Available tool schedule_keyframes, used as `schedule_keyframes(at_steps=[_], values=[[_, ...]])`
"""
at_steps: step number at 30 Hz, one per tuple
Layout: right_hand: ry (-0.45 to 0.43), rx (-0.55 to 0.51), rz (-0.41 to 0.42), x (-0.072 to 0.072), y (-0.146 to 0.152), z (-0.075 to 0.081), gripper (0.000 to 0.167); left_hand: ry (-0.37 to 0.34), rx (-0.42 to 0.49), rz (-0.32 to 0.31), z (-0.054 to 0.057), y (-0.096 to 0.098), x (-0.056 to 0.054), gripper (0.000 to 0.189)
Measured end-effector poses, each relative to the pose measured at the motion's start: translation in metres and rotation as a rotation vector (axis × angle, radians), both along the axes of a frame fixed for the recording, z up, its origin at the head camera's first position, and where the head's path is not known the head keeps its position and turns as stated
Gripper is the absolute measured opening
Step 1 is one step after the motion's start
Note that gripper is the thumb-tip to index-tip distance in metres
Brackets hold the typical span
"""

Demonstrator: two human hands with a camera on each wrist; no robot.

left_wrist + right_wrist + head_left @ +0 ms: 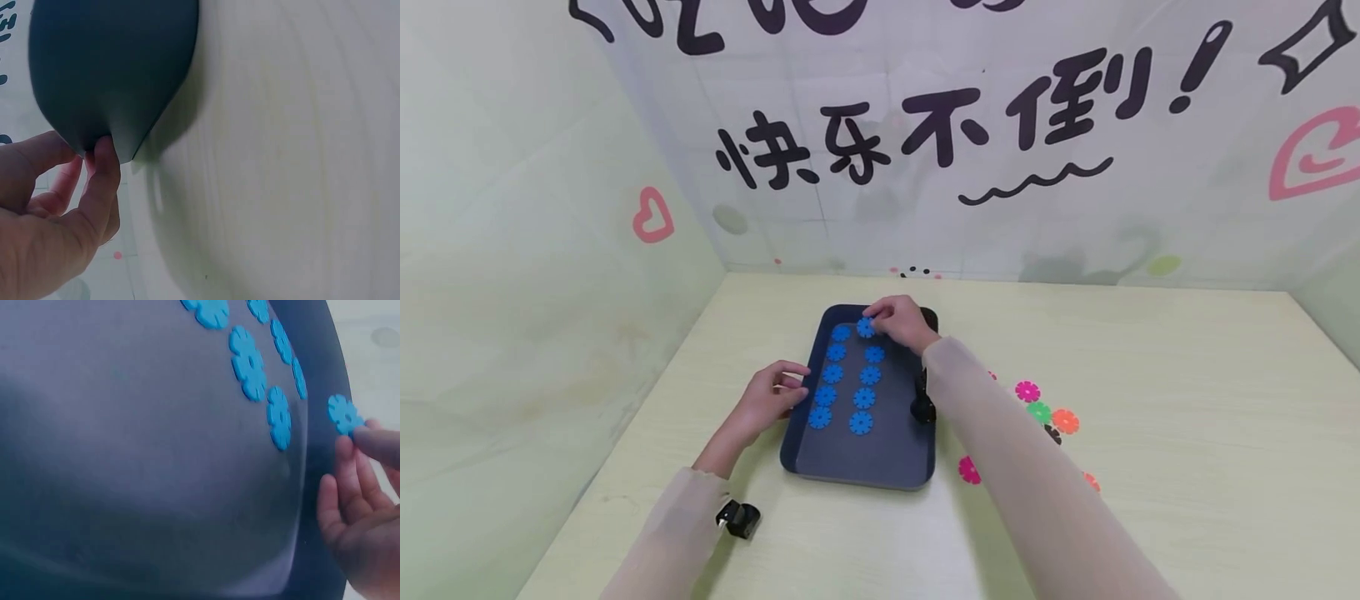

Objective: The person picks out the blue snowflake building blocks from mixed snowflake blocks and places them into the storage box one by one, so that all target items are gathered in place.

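A dark grey rectangular tray lies on the table, with blue notched plastic discs in two columns: a left column and a right column. Near the far end of the right column, my right hand pinches another blue disc between thumb and fingers, raised above the tray floor in the right wrist view. My left hand is at the tray's left side. In the left wrist view, its thumb and fingers grip the tray's edge; part of the contact is hidden.
Loose notched discs lie right of the tray, including a pink disc, a green disc, an orange disc and a nearer pink disc. My right sleeve covers part of this group. A printed wall cloth stands behind the table.
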State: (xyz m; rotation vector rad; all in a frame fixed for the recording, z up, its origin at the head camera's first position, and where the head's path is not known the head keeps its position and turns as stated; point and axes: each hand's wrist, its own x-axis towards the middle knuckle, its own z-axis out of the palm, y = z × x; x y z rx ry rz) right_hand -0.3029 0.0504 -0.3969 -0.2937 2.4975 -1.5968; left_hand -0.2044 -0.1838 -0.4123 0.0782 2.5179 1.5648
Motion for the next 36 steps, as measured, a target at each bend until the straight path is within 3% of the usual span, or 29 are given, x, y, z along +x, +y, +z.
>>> schedule_keyframes(at_steps=[7,13,16,17,26,31,36], values=[[-0.070,-0.023,-0.123,-0.003,0.004,-0.016,0.027,-0.001,0.005,0.003,-0.002,0.000,0.001,0.028],[-0.079,-0.020,-0.167,0.010,0.004,-0.008,0.027,-0.003,0.006,0.006,-0.002,0.000,0.000,0.028],[-0.069,0.003,-0.181,0.009,0.003,-0.011,0.026,-0.003,0.009,0.004,-0.002,0.000,0.000,0.028],[-0.061,0.008,-0.187,0.004,0.004,-0.018,0.025,-0.003,0.010,0.003,-0.002,0.000,0.000,0.028],[-0.066,0.055,-0.256,0.009,0.016,-0.015,0.023,-0.007,0.007,-0.031,-0.003,0.009,-0.007,0.028],[-0.094,0.074,-0.267,0.009,0.020,-0.004,0.023,-0.017,-0.018,-0.045,-0.002,0.007,-0.008,0.028],[-0.113,0.044,-0.113,0.011,0.028,0.028,0.028,-0.059,-0.019,-0.078,0.004,-0.003,-0.014,0.031]])
